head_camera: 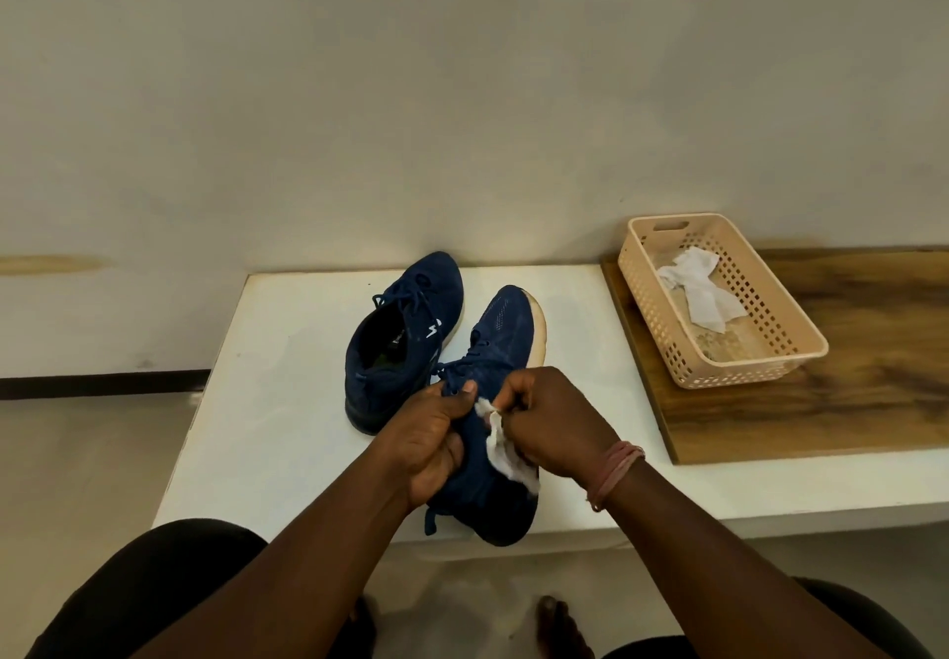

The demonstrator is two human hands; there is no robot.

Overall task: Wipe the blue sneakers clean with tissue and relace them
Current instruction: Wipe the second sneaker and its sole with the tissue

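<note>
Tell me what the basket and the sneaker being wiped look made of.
Basket: looks like moulded plastic, matt peach, with a regular grid of holes. Sneaker in the left hand: navy knit or mesh fabric upper, going by its perforated texture, with an off-white, probably rubber or foam, sole.

Two sneakers [411,345] side by side on table [287,401], basket [719,299] to their right

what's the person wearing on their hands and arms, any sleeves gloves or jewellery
Both forearms are bare up to the bottom edge of the picture, with no sleeves showing. Neither the left hand nor the right hand has a glove, and no rings or watch can be made out. The only item worn is a pinkish-red thread bracelet, several thin strands wrapped round the right wrist.
</note>
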